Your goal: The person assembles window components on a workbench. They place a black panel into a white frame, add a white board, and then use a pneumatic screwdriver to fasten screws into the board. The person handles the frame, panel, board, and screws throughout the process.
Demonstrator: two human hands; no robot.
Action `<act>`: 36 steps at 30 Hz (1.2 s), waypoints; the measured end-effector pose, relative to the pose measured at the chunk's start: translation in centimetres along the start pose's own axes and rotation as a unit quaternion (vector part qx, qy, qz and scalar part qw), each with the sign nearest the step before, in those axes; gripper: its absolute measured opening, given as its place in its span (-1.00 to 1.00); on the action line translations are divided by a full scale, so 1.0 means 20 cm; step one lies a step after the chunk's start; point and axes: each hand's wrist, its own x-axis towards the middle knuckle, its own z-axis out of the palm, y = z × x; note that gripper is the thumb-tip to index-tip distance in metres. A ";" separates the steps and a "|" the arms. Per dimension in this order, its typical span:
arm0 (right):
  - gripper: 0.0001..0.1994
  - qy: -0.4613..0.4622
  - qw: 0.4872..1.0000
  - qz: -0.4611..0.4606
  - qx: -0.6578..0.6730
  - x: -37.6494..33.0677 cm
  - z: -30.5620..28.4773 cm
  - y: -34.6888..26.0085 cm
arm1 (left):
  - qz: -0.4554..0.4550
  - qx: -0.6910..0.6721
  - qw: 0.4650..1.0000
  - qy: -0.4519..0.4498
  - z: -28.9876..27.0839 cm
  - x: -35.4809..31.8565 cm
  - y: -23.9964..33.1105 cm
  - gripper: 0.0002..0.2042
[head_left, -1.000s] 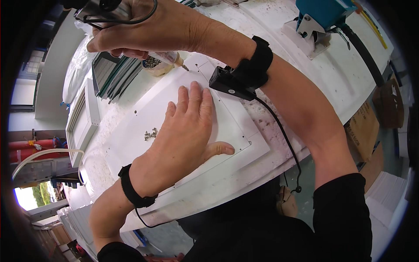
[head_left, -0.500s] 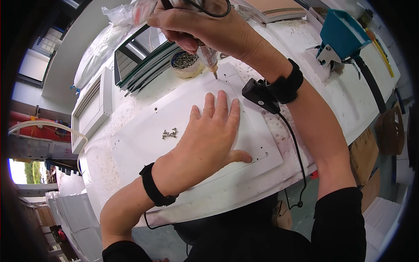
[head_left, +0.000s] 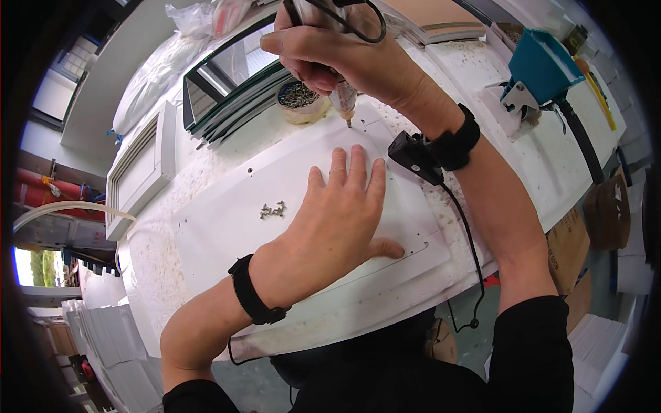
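left hand (head_left: 337, 220) fingers spread flat on white panel (head_left: 227, 220) | right hand (head_left: 330, 51) grips screwdriver (head_left: 343, 103), tip on panel's far edge | loose screws (head_left: 273, 210) left | screw cup (head_left: 299, 100) far | driver top cut off

A small assembly workshop. A dust-speckled white desk (head_left: 206, 165) carries a white plastic panel (head_left: 227, 220), loose screws (head_left: 273, 210), a bowl of screws (head_left: 299, 100) and an electric screwdriver (head_left: 342, 96). Framed panels (head_left: 220, 89) lean at the desk's far edge; stacked white parts (head_left: 117, 337) and cardboard boxes (head_left: 606, 213) stand on the floor around it.
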 end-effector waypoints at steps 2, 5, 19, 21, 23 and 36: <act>-0.70 0.000 0.999 0.006 -0.039 0.00 0.00 -0.01 | 0.002 -0.002 1.000 0.005 0.02 0.00 0.00 0.03; -0.70 0.004 0.993 0.025 -0.115 0.01 0.02 -0.16 | -0.002 0.001 1.000 0.016 0.03 -0.01 -0.01 0.03; -0.72 0.105 0.989 -0.091 -0.051 -0.36 0.12 -0.37 | -0.249 -0.103 0.941 0.206 0.04 -0.64 -0.25 -0.73; -0.75 0.156 0.981 -0.104 -0.040 -0.41 0.18 -0.36 | -0.264 -0.114 0.936 0.203 0.03 -0.64 -0.26 -0.77; -0.76 0.125 0.984 -0.122 -0.036 -0.45 0.14 -0.34 | -0.266 -0.107 0.937 0.198 0.02 -0.60 -0.26 -0.82; -0.60 0.168 0.976 -0.094 0.102 -0.55 0.18 -0.39 | -0.240 -0.042 0.938 0.248 0.05 -0.53 -0.19 -0.93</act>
